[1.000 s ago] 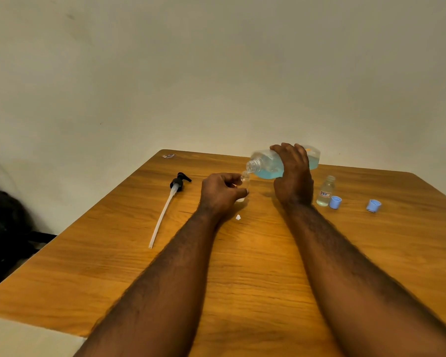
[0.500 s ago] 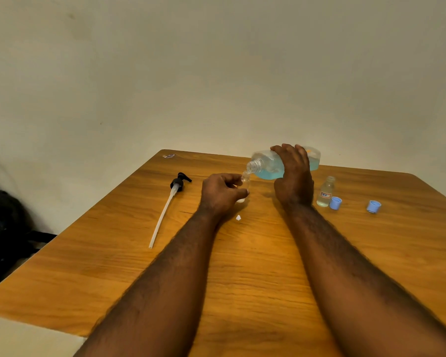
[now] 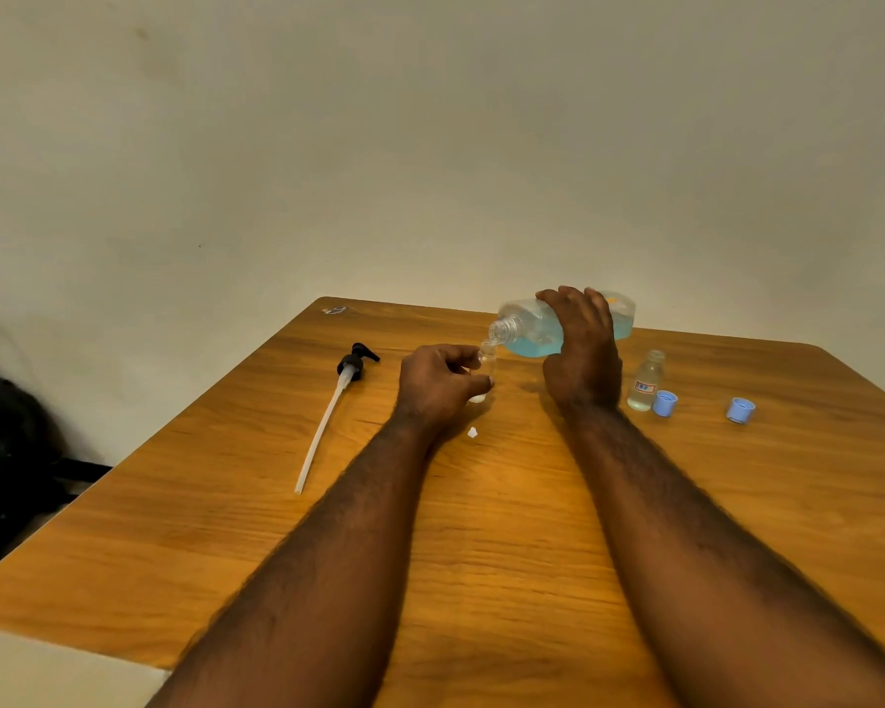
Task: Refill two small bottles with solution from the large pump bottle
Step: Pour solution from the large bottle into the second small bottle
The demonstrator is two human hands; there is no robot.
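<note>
The large bottle [image 3: 532, 332] lies tipped almost flat above the far middle of the tabletop [image 3: 481, 528], its uncapped threaded neck pointing left and slightly down. Blue solution [image 3: 530, 344] pools along its lower side. The right hand [image 3: 581, 350] grips it from the near side, fingers curled over the top of the body, so the middle of the bottle is hidden behind the hand.

Directly under the neck stands a small clear bottle [image 3: 487, 362], upright, with its open mouth touching or nearly touching the lip of the large one (whether liquid is actually passing between them is too fine to tell). The left hand [image 3: 438, 383] is closed around this small bottle, thumb and fingertips pinching it near the top, its base at the tabletop.

Just to the right of the right wrist a second small bottle [image 3: 646, 380] stands upright and uncapped, holding clear liquid and carrying a small label. A light blue cap [image 3: 664, 403] sits just beside its base, and another light blue cap [image 3: 740, 409] lies well apart, farther right.

Near the left wrist a tiny white scrap [image 3: 472, 432] rests on the wood. Farther left lies the removed pump [image 3: 335, 406], its black head toward the wall and its long white tube running toward the near edge. Behind the tabletop rises a plain pale wall [image 3: 430, 145].
</note>
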